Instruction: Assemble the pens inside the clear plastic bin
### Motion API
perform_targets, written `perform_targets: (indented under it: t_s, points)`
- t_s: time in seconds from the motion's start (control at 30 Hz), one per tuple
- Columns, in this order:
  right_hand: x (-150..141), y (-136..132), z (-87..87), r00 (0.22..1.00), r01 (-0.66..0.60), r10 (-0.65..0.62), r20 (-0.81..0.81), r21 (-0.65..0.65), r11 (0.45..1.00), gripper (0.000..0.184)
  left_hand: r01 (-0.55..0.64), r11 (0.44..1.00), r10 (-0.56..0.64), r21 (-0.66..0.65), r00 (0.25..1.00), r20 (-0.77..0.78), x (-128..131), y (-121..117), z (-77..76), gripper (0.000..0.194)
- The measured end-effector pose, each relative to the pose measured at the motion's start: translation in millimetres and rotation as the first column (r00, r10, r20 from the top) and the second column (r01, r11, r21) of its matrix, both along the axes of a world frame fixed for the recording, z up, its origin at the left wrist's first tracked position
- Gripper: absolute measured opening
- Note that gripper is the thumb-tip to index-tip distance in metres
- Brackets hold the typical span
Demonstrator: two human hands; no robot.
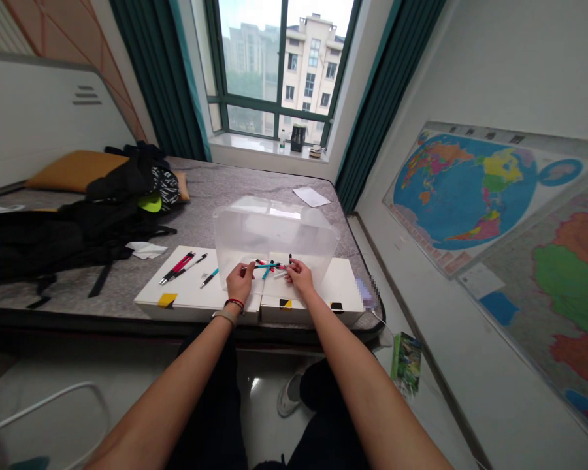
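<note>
In front of a clear plastic bin [274, 228] lying on its side, both hands work over a small heap of pens and pen parts. My left hand [240, 283] pinches the dark end of a teal pen [262, 266], which points toward the other hand. My right hand [300, 277] has its thumb and fingertips closed on a small black pen part [290, 257] that sticks up above them. Loose red pieces [259, 262] and a teal barrel [266, 273] lie between the hands, partly hidden. White pieces [279, 274] lie near the right fingertips.
Two white boxes [151, 294] stand side by side on the mattress [203, 183]. On the left one lie a red pen [181, 262], a black-and-white pen [191, 266] and a teal pen [209, 278]. A black backpack [93, 222] sits at left, paper [311, 196] behind.
</note>
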State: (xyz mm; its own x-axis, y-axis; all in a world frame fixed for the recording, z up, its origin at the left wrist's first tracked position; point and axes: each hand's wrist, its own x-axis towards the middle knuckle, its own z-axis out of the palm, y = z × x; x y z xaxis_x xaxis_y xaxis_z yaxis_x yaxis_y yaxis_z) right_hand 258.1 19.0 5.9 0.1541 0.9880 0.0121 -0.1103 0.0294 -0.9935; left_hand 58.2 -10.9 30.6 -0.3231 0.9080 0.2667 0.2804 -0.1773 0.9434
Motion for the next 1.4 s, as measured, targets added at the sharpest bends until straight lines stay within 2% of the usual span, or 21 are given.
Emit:
perform_targets:
  t_s: [0.1,0.37,0.5,0.73,0.87,0.97,1.07,1.13,1.17,1.2,1.27,1.33,1.4]
  points:
    - [1,1,-0.8,1.000,-0.001,0.001,-0.013,0.005,1.000,0.042,0.004,1.000,-0.004,0.004,1.000,0.026,-1,2,-1.2,0.036]
    - [1,0,-0.7,0.998,0.008,-0.007,0.064,-0.013,1.000,0.025,0.011,1.000,-0.011,0.003,0.997,0.077,-1,3,-5.0,0.035]
    - [1,-1,1.0,0.999,-0.005,0.007,0.053,-0.029,1.000,0.019,0.009,1.000,-0.009,0.003,0.990,0.139,-2,7,-3.2,0.036]
    - [3,-2,2.2,0.998,-0.016,0.016,0.059,0.003,1.000,0.017,0.022,0.999,-0.004,-0.043,0.920,0.392,3,21,8.8,0.044]
    - [3,-2,1.4,0.991,-0.018,0.015,0.132,0.016,1.000,0.019,0.105,0.994,-0.085,-0.011,0.856,0.510,14,20,18.3,0.047]
    - [4,-1,-0.2,0.980,-0.023,0.019,0.198,0.018,1.000,0.020,0.152,0.988,-0.134,0.008,0.838,0.529,22,19,24.4,0.049]
    - [4,-1,-0.8,0.969,-0.023,0.017,0.245,0.024,0.999,0.022,0.150,0.988,-0.149,0.028,0.916,0.373,25,16,29.5,0.048]
    - [4,-2,0.0,0.965,-0.025,0.014,0.261,0.039,0.999,0.026,0.152,0.987,-0.157,0.048,0.979,0.132,24,14,31.2,0.044]
    - [4,-3,0.8,0.964,-0.028,0.015,0.265,0.046,0.999,0.029,0.175,0.983,-0.174,0.063,0.985,-0.011,22,13,30.9,0.041]
    - [4,-3,1.9,0.964,-0.035,0.020,0.267,0.049,0.998,0.034,0.215,0.974,-0.202,0.075,0.967,-0.155,21,13,29.8,0.037]
    - [4,-5,4.7,0.962,-0.058,0.046,0.268,0.040,0.998,0.044,0.331,0.941,-0.280,0.068,0.876,-0.392,17,13,24.4,0.031]
    - [3,-7,8.0,0.955,-0.087,0.077,0.287,0.024,0.996,0.052,0.435,0.900,-0.356,0.021,0.762,-0.541,16,15,15.5,0.026]
    - [2,-9,11.0,0.934,-0.120,0.104,0.341,0.026,0.992,0.056,0.479,0.878,-0.380,-0.011,0.682,-0.625,15,17,5.3,0.024]
